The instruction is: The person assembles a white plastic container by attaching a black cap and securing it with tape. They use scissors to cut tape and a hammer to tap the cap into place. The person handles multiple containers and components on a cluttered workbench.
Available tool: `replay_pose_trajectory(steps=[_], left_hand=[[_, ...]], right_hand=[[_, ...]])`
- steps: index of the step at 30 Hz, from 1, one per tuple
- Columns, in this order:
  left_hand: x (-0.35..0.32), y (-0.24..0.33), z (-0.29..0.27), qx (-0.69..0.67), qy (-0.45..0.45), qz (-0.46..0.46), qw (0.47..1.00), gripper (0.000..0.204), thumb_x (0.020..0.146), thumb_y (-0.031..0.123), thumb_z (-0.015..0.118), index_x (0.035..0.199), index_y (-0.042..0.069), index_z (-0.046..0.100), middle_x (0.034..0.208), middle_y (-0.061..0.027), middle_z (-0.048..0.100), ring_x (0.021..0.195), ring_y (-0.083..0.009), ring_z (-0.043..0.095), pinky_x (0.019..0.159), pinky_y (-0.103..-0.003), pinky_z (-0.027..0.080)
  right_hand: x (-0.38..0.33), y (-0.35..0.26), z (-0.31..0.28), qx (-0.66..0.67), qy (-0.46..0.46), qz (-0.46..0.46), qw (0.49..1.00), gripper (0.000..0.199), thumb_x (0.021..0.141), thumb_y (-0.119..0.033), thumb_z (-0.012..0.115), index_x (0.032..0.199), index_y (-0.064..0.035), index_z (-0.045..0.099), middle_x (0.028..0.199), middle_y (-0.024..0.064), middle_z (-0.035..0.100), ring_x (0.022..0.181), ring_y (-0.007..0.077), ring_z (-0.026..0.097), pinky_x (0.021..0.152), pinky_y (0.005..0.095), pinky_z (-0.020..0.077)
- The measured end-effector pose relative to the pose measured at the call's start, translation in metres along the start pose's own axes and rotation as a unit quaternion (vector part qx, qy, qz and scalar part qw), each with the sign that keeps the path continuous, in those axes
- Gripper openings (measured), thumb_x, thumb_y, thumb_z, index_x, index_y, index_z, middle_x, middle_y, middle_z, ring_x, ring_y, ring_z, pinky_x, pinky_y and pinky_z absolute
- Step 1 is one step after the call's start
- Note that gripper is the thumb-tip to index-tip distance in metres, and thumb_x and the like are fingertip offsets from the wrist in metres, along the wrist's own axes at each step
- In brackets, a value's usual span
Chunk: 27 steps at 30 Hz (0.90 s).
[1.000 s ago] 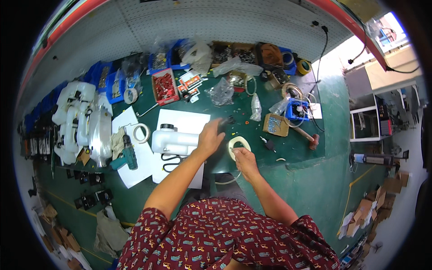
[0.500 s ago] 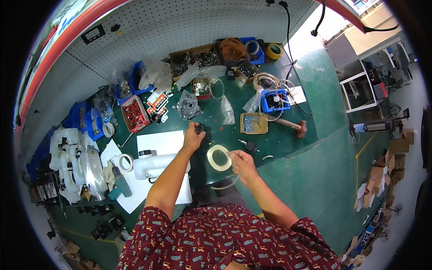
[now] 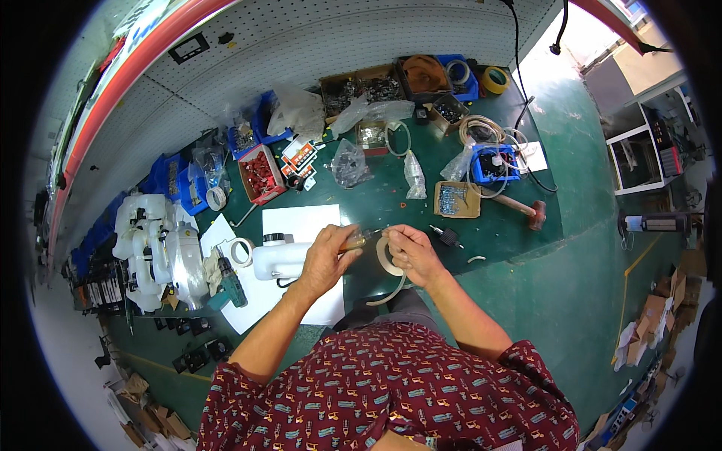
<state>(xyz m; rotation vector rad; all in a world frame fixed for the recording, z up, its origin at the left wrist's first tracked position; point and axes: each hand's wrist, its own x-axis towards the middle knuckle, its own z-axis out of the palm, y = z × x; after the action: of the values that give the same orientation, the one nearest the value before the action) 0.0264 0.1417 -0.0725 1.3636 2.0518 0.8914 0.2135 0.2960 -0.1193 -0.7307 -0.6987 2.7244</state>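
Note:
My left hand (image 3: 329, 259) is closed around a short tool with an amber handle (image 3: 352, 242), and a thin dark shaft seems to point from it toward my right hand. My right hand (image 3: 412, 254) is closed in a pinch on a pale clear hose (image 3: 392, 293), whose loose end curves down toward my lap. The tip between my two hands is too small to make out. Partly behind my right fingers lies a cream tape roll (image 3: 385, 258) on the green bench. Left of my left hand, a white plastic tank (image 3: 282, 261) with a black cap rests on white paper.
A small black fitting (image 3: 448, 236) lies right of my hands, beyond it a box of blue-tipped parts (image 3: 456, 200) and a hammer (image 3: 535, 215). At left are a teal drill (image 3: 232, 287) and several white tanks (image 3: 143, 248). Parts bins (image 3: 259, 177) line the back.
My left hand has come back toward me and right with the tool, close to my right hand. My right hand still holds the hose. The whole view has shifted.

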Motion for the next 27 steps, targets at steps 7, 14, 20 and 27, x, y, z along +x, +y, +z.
replay_pose_trajectory(steps=[7, 14, 20, 27], left_hand=[[-0.010, 0.007, -0.010, 0.029, 0.011, 0.000, 1.000, 0.048, 0.088, 0.009, 0.081, 0.133, 0.005, 0.065, 0.108, -0.0143, 0.062, 0.102, -0.0333, 0.062, 0.091, -0.041, 0.052], [-0.012, 0.015, -0.025, 0.103, -0.001, 0.008, 0.995, 0.053, 0.083, 0.002, 0.083, 0.133, 0.008, 0.067, 0.113, -0.0139, 0.063, 0.107, -0.0334, 0.063, 0.093, -0.043, 0.055], [-0.011, 0.016, -0.031, 0.148, 0.004, 0.049, 0.988, 0.051, 0.081, 0.005, 0.083, 0.129, 0.007, 0.068, 0.110, -0.0134, 0.066, 0.103, -0.0341, 0.063, 0.086, -0.044, 0.055], [-0.012, 0.019, -0.033, 0.161, -0.005, 0.046, 0.986, 0.048, 0.081, 0.006, 0.083, 0.127, 0.005, 0.069, 0.109, -0.0132, 0.066, 0.103, -0.0336, 0.064, 0.086, -0.044, 0.055]], right_hand=[[0.000, 0.003, 0.004, -0.014, 0.000, 0.003, 1.000, 0.018, 0.108, -0.013, 0.061, 0.116, 0.0020, 0.067, 0.069, -0.0053, 0.047, 0.053, 0.0030, 0.039, 0.048, 0.0208, 0.0311], [-0.006, 0.002, 0.003, -0.138, 0.027, -0.033, 0.989, 0.018, 0.104, -0.013, 0.067, 0.113, 0.0025, 0.072, 0.080, -0.0037, 0.061, 0.063, 0.0021, 0.049, 0.055, 0.0200, 0.0378], [-0.007, 0.005, 0.003, -0.231, 0.063, -0.053, 0.969, 0.018, 0.102, -0.013, 0.070, 0.110, 0.0021, 0.077, 0.096, -0.0002, 0.072, 0.084, 0.0062, 0.061, 0.075, 0.0225, 0.0496], [-0.007, 0.007, 0.002, -0.236, 0.068, -0.047, 0.968, 0.017, 0.101, -0.011, 0.070, 0.110, 0.0018, 0.077, 0.098, 0.0007, 0.072, 0.087, 0.0073, 0.062, 0.079, 0.0237, 0.0506]])
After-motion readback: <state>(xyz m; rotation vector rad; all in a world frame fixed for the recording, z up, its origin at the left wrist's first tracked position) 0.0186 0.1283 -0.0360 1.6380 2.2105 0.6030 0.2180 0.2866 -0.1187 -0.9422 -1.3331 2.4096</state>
